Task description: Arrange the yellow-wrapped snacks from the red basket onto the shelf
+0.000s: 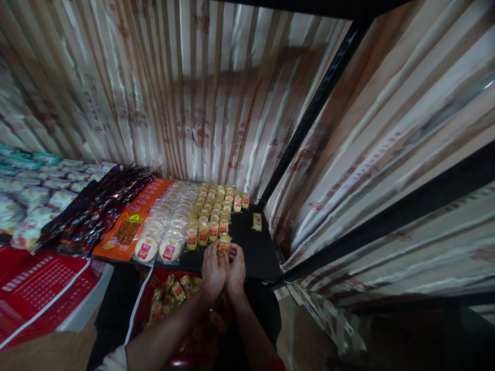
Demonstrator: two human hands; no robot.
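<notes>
Head view: yellow snack packet (225, 243) gripped at black shelf (255, 252) edge

Closed left hand (213, 268) and right hand (235, 268) together around the one yellow snack packet. Held it upright, red label forward, matching the packet rows (211, 214) just behind. Set it over the black shelf's front edge, in line with the nearest row. Showed more such packets loose in the red carton (154, 281) below, beside the wrists.
</notes>
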